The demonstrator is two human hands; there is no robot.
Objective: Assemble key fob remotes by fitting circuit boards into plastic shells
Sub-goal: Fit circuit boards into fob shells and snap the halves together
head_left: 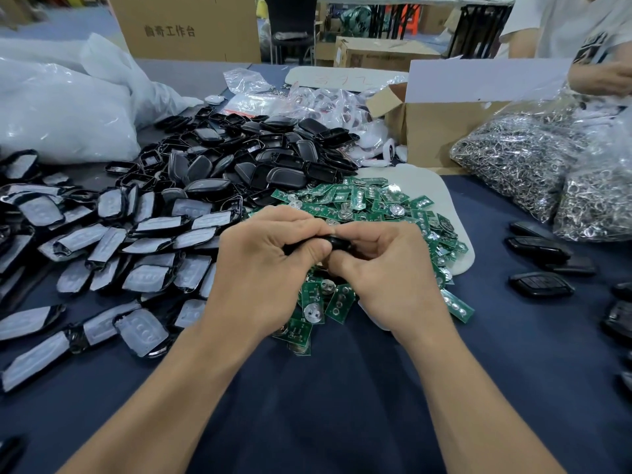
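1. The step in hand appears to be pressing a small glossy black plastic key fob shell (333, 241) together, or seating a board inside it. The fingers cover nearly all of it, so it cannot be told whether a board is already in.
2. The left hand (270, 265) and the right hand (386, 268) meet over the near part of the heap of small green circuit boards (362, 200). Both have their fingers curled tightly round the shell, with the thumbs on the near side.
3. To do this well, the person would likely squeeze evenly along both long edges so that the halves close flush. They would also check that no corner of the board is trapped in the seam.
4. Only a narrow, rounded black rim of the shell shows between the two thumbs. It is held clear of the dark blue table cloth (342, 415).
5. A pile of loose black shell halves (266, 159) lies behind the boards. Black shells lined with pale grey rubber pads (102, 234) spread to the left. Closed dark fobs (540, 249) lie well apart to the right.
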